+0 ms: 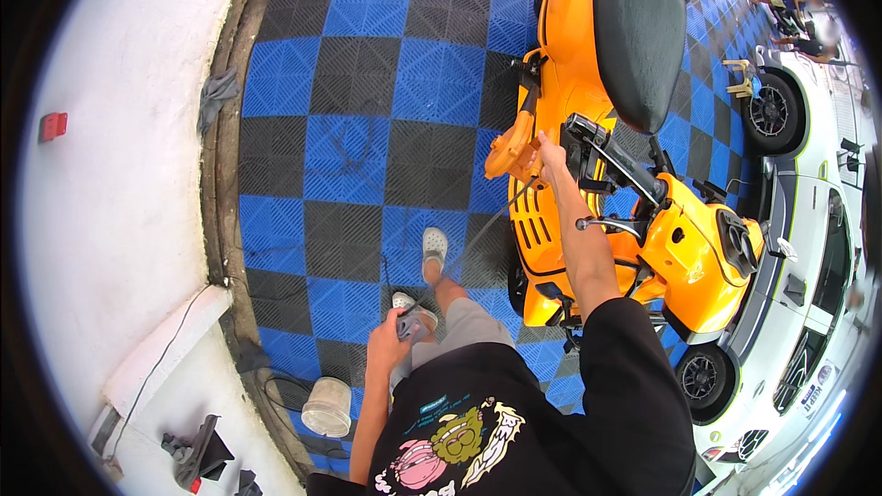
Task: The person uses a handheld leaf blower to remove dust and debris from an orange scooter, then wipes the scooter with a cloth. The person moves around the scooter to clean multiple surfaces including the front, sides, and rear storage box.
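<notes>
My right hand [549, 158] is closed round the handle of an orange handheld blower [505, 154]. The blower's dark nozzle points away from me, along the side of an orange scooter [574, 46]. A cord trails from the blower down toward the floor. Beyond my right hand lies the scooter's black seat [641, 32], with water drops on it. Lower down, beside my leg, my left hand [390, 345] is closed on a crumpled grey cloth [410, 321]. The scooter's handlebar [625, 165] is just right of my right forearm.
A whitish bucket [327, 407] stands at the lower left near a dark hose. Grey cloths [219, 96] hang by the white wall [119, 174]. Blue and black tiles [358, 156] cover the floor. A white car [808, 193] is parked at right, with people [808, 32] beyond it.
</notes>
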The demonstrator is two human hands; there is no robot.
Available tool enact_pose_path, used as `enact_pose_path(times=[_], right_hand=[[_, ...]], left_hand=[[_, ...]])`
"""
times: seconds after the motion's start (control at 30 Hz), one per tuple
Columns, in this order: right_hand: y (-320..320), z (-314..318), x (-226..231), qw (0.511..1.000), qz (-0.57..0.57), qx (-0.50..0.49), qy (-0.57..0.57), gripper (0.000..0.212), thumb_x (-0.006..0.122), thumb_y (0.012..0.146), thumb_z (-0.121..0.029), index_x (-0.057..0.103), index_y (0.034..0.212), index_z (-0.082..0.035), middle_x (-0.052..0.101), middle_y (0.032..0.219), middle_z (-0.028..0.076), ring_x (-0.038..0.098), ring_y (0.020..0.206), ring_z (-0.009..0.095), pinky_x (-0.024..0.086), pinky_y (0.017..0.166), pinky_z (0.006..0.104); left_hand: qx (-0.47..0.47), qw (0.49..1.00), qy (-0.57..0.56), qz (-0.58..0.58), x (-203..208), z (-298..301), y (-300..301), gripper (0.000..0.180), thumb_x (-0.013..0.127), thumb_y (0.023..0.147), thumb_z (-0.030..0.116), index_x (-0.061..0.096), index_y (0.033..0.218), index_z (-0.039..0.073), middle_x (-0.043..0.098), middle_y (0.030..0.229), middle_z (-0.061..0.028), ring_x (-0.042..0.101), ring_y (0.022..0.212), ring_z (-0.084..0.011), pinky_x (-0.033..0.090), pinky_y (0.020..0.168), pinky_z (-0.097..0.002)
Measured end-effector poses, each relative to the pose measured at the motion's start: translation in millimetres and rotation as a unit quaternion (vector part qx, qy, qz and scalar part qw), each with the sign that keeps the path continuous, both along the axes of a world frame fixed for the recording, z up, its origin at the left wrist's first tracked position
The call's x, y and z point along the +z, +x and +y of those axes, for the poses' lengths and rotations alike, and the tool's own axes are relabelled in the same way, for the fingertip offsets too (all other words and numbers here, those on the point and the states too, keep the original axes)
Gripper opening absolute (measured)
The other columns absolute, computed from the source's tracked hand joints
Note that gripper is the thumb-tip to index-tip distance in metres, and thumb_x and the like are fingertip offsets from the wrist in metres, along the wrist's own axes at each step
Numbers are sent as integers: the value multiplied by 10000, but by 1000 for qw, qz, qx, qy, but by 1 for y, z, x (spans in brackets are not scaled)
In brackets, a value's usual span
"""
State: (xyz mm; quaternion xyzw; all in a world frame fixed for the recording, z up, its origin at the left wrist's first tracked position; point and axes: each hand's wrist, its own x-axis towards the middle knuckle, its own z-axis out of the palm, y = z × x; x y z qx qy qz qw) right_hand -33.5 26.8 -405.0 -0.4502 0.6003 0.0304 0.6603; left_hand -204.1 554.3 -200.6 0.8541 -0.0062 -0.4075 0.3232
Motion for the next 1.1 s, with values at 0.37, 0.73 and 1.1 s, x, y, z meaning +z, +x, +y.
enact_pose_path(times=[0.37,0.73,1.1], right_hand=[[3,18,11,995,-48,14,-85,380,677,1041,-419,596,1085,-50,550,716,86,541,556,216,471,472,404],[-18,77,4,995,-20,-101,1,329,677,1039,-335,579,1096,-26,557,683,107,567,524,248,530,475,460],[-105,232,27,938,24,-344,47,320,656,1050,-248,586,1108,59,604,750,149,600,544,261,510,447,440]], left_hand=[[-4,1000,21,-8,6,7,15,482,800,938,331,589,1299,90,763,1000,-214,733,946,-454,562,792,-507],[50,997,59,-24,11,63,14,514,797,943,387,560,1293,95,755,1007,-245,730,946,-473,548,792,-525],[104,987,94,-80,14,186,-15,562,827,929,329,501,1297,55,718,1003,-266,709,980,-469,525,885,-494]])
